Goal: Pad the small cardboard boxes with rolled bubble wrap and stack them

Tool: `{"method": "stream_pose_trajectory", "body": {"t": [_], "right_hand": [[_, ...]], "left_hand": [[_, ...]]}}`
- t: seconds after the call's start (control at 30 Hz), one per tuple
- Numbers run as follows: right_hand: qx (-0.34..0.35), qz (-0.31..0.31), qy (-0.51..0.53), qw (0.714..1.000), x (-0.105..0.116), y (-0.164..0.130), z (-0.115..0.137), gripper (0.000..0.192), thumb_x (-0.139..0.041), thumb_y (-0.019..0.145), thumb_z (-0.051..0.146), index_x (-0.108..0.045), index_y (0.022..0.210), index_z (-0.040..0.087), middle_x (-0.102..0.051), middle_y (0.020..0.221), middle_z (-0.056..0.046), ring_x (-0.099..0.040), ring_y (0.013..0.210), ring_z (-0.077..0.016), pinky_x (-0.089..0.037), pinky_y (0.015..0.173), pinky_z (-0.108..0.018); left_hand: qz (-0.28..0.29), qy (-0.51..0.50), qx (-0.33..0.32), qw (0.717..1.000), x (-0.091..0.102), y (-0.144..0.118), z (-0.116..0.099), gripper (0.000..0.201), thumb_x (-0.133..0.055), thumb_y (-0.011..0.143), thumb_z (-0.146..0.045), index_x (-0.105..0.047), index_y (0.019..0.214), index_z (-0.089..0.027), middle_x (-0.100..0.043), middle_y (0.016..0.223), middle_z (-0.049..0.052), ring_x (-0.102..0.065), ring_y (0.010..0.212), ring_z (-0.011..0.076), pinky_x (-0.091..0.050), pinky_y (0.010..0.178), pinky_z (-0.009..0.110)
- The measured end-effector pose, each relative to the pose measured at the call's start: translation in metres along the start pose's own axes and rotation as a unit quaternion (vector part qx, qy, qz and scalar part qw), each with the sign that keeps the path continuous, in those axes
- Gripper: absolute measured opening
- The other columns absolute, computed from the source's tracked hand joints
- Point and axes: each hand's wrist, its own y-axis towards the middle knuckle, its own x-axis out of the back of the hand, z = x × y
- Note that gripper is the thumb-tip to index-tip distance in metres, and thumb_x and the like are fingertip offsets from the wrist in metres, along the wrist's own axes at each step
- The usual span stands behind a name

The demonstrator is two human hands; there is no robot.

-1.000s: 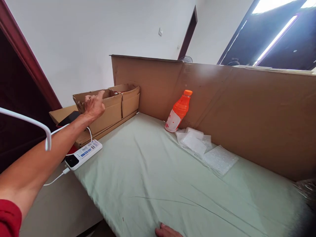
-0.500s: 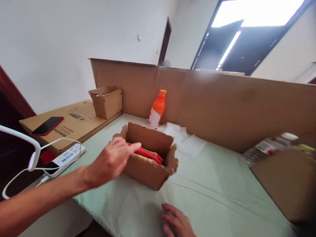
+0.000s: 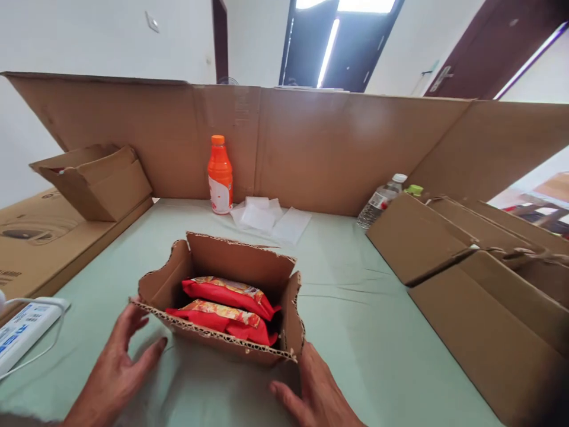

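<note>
Head view: both hands, left hand [image 3: 118,367] & right hand [image 3: 313,394], splayed beside box [image 3: 222,347].

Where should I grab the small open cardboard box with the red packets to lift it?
Grip the small open cardboard box by its two short side walls, from left and right. The left hand and right hand already flank it; the ragged top edges look weak.
</note>
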Motion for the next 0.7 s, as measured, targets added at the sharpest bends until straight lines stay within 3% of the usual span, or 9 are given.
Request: {"method": "stream_pose_trajectory", "body": {"t": [0.07, 0.13, 0.27, 0.37, 0.47, 0.57, 0.7], "right_hand": [[0.002, 0.001, 0.022, 1.000, -0.002, 0.014, 0.005, 0.070, -0.060, 0.092, 0.045, -0.036, 0.153, 0.020, -0.062, 0.135, -0.018, -0.067, 0.109, -0.0299, -0.057, 0.091, -0.044], [0.000, -0.019, 0.036, 0.999, -0.002, 0.035, 0.007, 0.070, -0.060, 0.091, 0.047, -0.038, 0.151, 0.018, -0.064, 0.129, -0.017, -0.066, 0.101, -0.0280, -0.056, 0.089, -0.044], [-0.039, -0.053, 0.043, 0.997, 0.005, 0.095, -0.010, 0.060, -0.055, 0.091, 0.051, -0.050, 0.138, 0.015, -0.070, 0.112, -0.016, -0.065, 0.093, -0.0289, -0.054, 0.084, -0.046], [-0.073, -0.069, 0.096, 0.990, 0.006, 0.136, -0.031, 0.055, -0.050, 0.091, 0.051, -0.054, 0.130, 0.014, -0.072, 0.103, -0.014, -0.067, 0.088, -0.0278, -0.055, 0.080, -0.043], [-0.074, -0.091, 0.123, 0.985, -0.005, 0.160, -0.046, 0.053, -0.050, 0.089, 0.053, -0.055, 0.126, 0.015, -0.074, 0.101, -0.014, -0.068, 0.083, -0.0255, -0.054, 0.076, -0.039], [-0.078, -0.114, 0.081, 0.987, -0.014, 0.163, -0.055, 0.057, -0.051, 0.085, 0.056, -0.057, 0.123, 0.013, -0.073, 0.107, -0.017, -0.062, 0.063, -0.0202, -0.052, 0.064, -0.036], [-0.095, -0.101, 0.047, 0.989, -0.013, 0.156, -0.056, 0.060, -0.053, 0.080, 0.060, -0.060, 0.117, 0.014, -0.074, 0.107, -0.016, -0.047, 0.043, -0.0138, -0.048, 0.053, -0.036]], "left_hand": [[0.064, -0.071, 0.049, 0.994, -0.018, 0.003, 0.017, 0.066, -0.063, 0.083, -0.058, -0.044, 0.136, -0.025, -0.062, 0.132, 0.013, -0.066, 0.116, 0.0339, -0.059, 0.095, 0.051], [0.085, -0.119, 0.058, 0.988, -0.033, 0.015, 0.019, 0.061, -0.064, 0.084, -0.057, -0.046, 0.131, -0.024, -0.063, 0.130, 0.013, -0.066, 0.116, 0.0332, -0.058, 0.096, 0.049], [0.088, -0.140, 0.025, 0.986, -0.063, 0.066, -0.010, 0.052, -0.064, 0.086, -0.045, -0.046, 0.128, -0.021, -0.065, 0.123, 0.011, -0.066, 0.110, 0.0314, -0.054, 0.097, 0.053], [0.061, -0.172, -0.027, 0.983, -0.090, 0.108, -0.033, 0.060, -0.061, 0.083, -0.025, -0.038, 0.138, -0.016, -0.055, 0.140, 0.017, -0.055, 0.128, 0.0323, -0.044, 0.110, 0.055], [0.031, -0.152, -0.022, 0.988, -0.111, 0.134, -0.030, 0.072, -0.058, 0.079, -0.011, -0.031, 0.146, -0.014, -0.052, 0.146, 0.019, -0.051, 0.135, 0.0286, -0.039, 0.116, 0.048], [0.023, -0.117, -0.016, 0.993, -0.115, 0.125, -0.015, 0.079, -0.059, 0.078, -0.011, -0.027, 0.151, -0.010, -0.046, 0.151, 0.024, -0.045, 0.141, 0.0313, -0.035, 0.120, 0.049], [0.052, -0.079, -0.034, 0.995, -0.095, 0.064, -0.006, 0.084, -0.059, 0.078, -0.014, -0.025, 0.154, -0.012, -0.043, 0.154, 0.024, -0.043, 0.143, 0.0342, -0.034, 0.120, 0.055]]}}
